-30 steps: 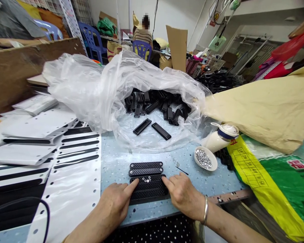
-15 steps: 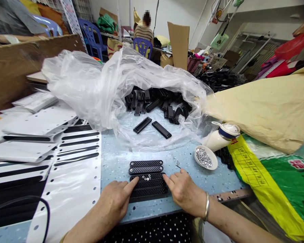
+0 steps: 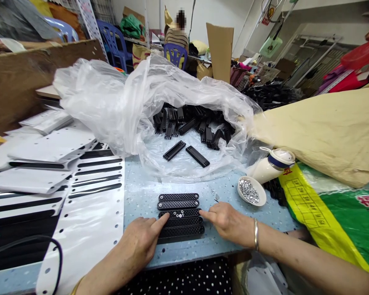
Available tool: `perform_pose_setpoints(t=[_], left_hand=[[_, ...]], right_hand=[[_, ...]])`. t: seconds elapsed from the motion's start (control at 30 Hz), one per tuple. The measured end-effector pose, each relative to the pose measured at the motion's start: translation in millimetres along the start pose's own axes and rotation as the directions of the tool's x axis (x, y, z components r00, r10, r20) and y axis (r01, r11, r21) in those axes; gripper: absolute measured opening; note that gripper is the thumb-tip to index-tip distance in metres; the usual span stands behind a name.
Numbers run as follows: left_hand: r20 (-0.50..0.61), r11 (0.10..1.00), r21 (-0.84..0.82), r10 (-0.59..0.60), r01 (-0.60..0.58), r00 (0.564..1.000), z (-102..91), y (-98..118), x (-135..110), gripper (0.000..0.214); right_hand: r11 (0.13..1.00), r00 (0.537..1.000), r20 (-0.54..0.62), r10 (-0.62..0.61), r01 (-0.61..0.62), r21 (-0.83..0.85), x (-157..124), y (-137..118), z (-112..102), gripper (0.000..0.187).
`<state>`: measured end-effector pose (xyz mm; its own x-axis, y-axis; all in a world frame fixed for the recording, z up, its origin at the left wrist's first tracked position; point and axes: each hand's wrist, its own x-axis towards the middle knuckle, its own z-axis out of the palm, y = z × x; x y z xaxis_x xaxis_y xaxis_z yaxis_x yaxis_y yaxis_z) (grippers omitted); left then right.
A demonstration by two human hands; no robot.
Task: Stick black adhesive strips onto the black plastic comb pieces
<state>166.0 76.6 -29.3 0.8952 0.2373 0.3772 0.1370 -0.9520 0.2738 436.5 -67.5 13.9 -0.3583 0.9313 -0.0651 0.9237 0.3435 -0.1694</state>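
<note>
A block of ridged black plastic strips (image 3: 181, 232) lies on the table in front of me. My left hand (image 3: 141, 237) presses its outstretched index fingertip on the left end of the strip carrying several small silver rings (image 3: 178, 214). At that strip's right end is the index fingertip of my right hand (image 3: 229, 223), whose other fingers are curled. A thin dark tip (image 3: 216, 200) shows beside those curled fingers; I cannot tell whether they hold it. Just beyond lie two separate black strips (image 3: 178, 204) with a silver ring at each end.
A white bowl (image 3: 263, 196) of small silver pieces stands right, beside a cream flask (image 3: 260, 172). Behind, a clear plastic bag (image 3: 126, 102) spills black strips. White sheets (image 3: 89, 229) lie left; a yellow-green sack (image 3: 313, 213) lies right. Another person sits far back.
My right hand has shifted slightly right, its index finger flatter against the strip's end. My left hand stays on the strip. The view has moved a little.
</note>
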Motion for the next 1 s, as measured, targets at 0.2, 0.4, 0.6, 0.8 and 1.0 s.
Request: perform_pose_setpoints(t=[0.2,0.4,0.6,0.8,1.0], left_hand=[[0.011,1.0,0.009,-0.002,0.002,1.0,-1.6,1.6,1.8,0.043],[0.041,1.0,0.003,-0.021,0.021,0.999,-2.4,3.2,0.3,0.044],[0.066,0.999,0.012,-0.031,0.031,0.997,-2.1,3.7,-0.6,0.046],[0.037,1.0,0.003,-0.016,0.016,0.999,-2.4,2.7,1.9,0.044],[0.026,1.0,-0.007,-0.02,0.02,0.999,-1.9,3.3,1.1,0.044]], right_hand=[[0.983,0.996,-0.037,0.087,-0.08,0.166,0.1,4.6,8.8,0.027],[0.978,0.997,-0.026,0.073,-0.066,0.199,3.9,5.5,3.8,0.027],[0.963,0.98,-0.163,0.117,-0.072,0.259,3.1,2.1,8.8,0.024],[0.96,0.96,-0.242,0.139,-0.071,0.271,0.2,0.7,13.4,0.025],[0.982,0.951,-0.3,0.073,-0.016,0.19,-3.8,-4.2,22.3,0.034]])
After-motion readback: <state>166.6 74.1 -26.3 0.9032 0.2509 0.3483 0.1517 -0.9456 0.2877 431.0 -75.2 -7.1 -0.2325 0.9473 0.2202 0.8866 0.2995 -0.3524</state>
